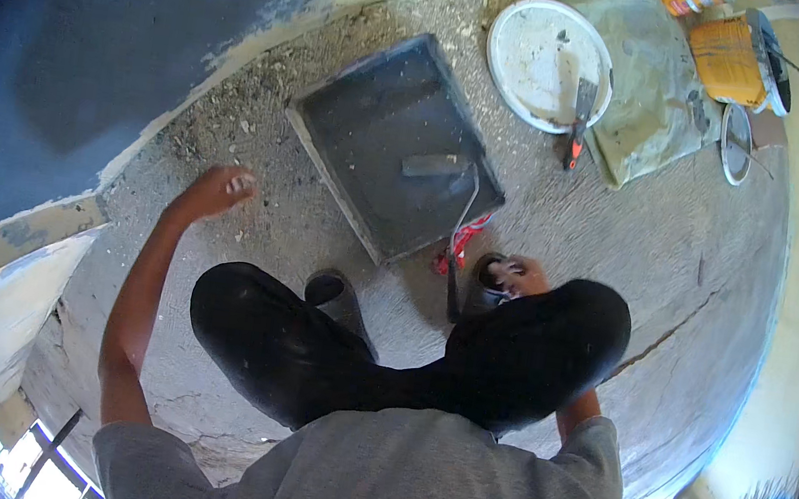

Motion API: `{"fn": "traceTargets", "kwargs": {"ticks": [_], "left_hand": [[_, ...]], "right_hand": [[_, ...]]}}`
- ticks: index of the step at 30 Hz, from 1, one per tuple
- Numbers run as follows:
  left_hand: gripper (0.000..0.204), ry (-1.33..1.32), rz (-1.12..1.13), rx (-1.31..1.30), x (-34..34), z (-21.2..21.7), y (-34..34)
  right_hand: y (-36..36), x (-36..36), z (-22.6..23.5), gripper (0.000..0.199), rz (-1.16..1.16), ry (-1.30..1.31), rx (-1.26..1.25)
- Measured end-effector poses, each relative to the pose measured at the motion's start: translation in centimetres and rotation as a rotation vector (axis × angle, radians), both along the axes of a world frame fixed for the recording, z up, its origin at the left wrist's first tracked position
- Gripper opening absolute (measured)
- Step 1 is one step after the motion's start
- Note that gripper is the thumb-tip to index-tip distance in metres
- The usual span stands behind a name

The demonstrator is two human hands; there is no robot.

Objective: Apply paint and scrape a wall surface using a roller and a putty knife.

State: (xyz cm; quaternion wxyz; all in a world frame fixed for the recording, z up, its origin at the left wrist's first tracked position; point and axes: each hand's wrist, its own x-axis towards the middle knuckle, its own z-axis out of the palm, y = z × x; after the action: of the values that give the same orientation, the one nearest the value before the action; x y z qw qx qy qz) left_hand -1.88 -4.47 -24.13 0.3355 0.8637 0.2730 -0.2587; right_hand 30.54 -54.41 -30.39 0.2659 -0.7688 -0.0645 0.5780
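Two bare hands sit low over the rough concrete floor (688, 278), on either side of a shallow square tray (362, 108) that lies a little beyond them. The left hand (222, 191) is apart from the tray, its fingers curled well inward and pale smudges on them; whether anything is inside the curl, I cannot tell. The right hand (525, 278), bent at the fingers and marked with whitish patches, is at the right slip-on sandal (484, 296), close by the right knee; how far it is open and whether it grips anything cannot be made out.

Between the hands, nearer the right, is the paint roller (436, 165). Its grey sleeve lies in the tray, and a thin, bent metal frame crosses the edge to a dark handle just left of the right hand. The tray is dark grey inside, smeared and flecked, with a paler, worn rim. A crumpled red-and-white wrapper (466, 241) is at its near corner, beside the frame. Beyond the right hand, a putty knife (579, 122) with an orange-and-black handle rests across a stained white round lid (509, 67).
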Motion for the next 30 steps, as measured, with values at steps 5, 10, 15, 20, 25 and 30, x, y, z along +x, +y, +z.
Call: {"fn": "traceTargets", "kwargs": {"ticks": [5, 10, 15, 20, 25, 30], "left_hand": [[0.045, -0.247, 0.314, -0.46, 1.5, -6.5, -0.6], [0.062, -0.414, 0.619, -0.724, 3.2, -10.7, -7.2], [0.079, -0.619, 0.829, -0.836, 3.3, -12.1, -11.6], [0.08, -0.711, 0.822, -1.051, 3.8, -13.1, -12.4], [0.075, -0.73, 0.834, -1.109, 5.1, -13.3, -13.4], [0.075, -0.803, 0.847, -1.206, 6.3, -13.4, -14.6]], "right_hand": [[1.7, -9.3, -0.5, 0.043, 0.617, -0.801, 0.244], [3.8, -10.0, 0.5, 0.036, 0.667, -0.693, 0.047], [5.0, -9.1, 4.4, 0.031, 0.197, -0.692, 0.178], [9.4, -7.8, 6.9, 0.029, 0.44, -0.796, 0.295], [16.7, -7.7, 5.1, 0.027, 0.509, -0.825, 0.35], [16.2, -8.1, 6.4, 0.027, 0.511, -0.813, 0.332]]}}
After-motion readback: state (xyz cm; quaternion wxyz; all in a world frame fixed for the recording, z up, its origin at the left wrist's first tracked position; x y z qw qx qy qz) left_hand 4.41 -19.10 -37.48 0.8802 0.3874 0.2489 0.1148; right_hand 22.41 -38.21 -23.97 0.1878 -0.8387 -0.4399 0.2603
